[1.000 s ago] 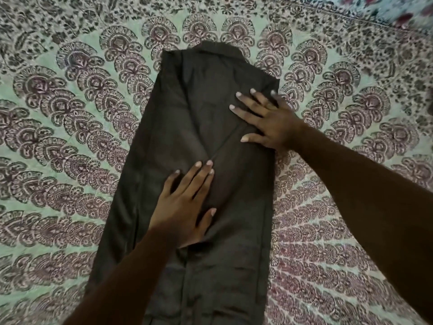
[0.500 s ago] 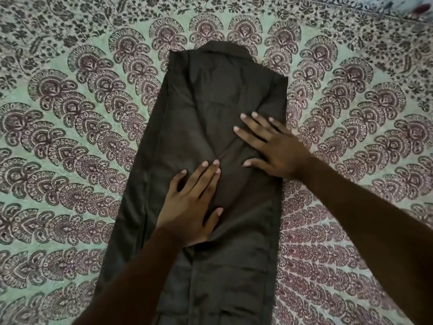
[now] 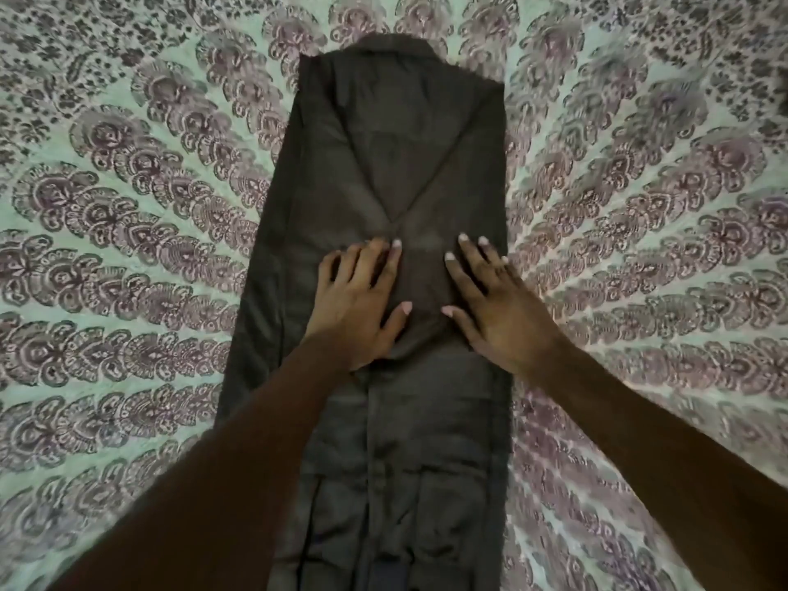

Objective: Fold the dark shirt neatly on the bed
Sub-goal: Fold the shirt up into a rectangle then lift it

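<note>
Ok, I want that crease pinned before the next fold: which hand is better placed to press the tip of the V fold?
Left, probably. The left hand lies flat on the dark shirt, fingertips just below the V's tip; the right hand sits nearer the shirt's right edge.

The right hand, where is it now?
Head view: the right hand lies flat on the right side of the dark folded shirt, just below the V-shaped fold, beside the left hand.

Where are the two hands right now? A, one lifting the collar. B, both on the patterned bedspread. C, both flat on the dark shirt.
C: the left hand and right hand both lie flat, fingers straight, side by side on the dark brown folded cloth shirt on the green patterned bedspread.
</note>
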`<state>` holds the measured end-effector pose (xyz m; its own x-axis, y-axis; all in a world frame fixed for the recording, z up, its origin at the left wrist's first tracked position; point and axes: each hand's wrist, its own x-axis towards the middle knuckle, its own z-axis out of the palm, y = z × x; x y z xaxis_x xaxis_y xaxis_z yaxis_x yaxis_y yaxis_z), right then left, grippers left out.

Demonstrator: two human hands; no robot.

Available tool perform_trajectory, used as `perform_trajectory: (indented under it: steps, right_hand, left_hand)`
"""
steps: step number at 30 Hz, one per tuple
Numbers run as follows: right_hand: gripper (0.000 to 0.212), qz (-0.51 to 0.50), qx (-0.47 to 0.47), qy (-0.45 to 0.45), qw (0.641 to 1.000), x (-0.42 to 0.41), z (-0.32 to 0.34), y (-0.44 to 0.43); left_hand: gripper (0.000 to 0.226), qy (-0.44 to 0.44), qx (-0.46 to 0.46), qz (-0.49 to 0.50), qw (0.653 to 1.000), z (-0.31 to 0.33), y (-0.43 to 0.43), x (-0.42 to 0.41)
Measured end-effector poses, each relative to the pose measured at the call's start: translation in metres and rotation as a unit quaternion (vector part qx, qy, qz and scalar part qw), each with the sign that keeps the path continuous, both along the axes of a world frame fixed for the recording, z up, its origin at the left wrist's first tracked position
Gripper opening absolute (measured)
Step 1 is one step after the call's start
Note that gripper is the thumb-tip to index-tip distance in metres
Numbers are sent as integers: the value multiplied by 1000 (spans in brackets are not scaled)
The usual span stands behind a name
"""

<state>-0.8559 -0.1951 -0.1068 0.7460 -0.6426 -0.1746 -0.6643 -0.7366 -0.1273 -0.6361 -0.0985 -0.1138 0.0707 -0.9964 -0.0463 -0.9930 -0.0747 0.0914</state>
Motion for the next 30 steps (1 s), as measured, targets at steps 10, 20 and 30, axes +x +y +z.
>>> perform_trajectory:
  steps: [10,20,30]
  right_hand:
    - [74,89,24,63,994,-58,19,138]
    - [71,58,80,42,994,-89,31,241]
    - [113,126,98,18,987,-140,63,272]
  left_hand:
    - [109,-16,139,-129,982,27,97,-19]
    - [100,-40,191,-157,968,44,151,-45]
    - [94,30,125,-190,973,82,261,19]
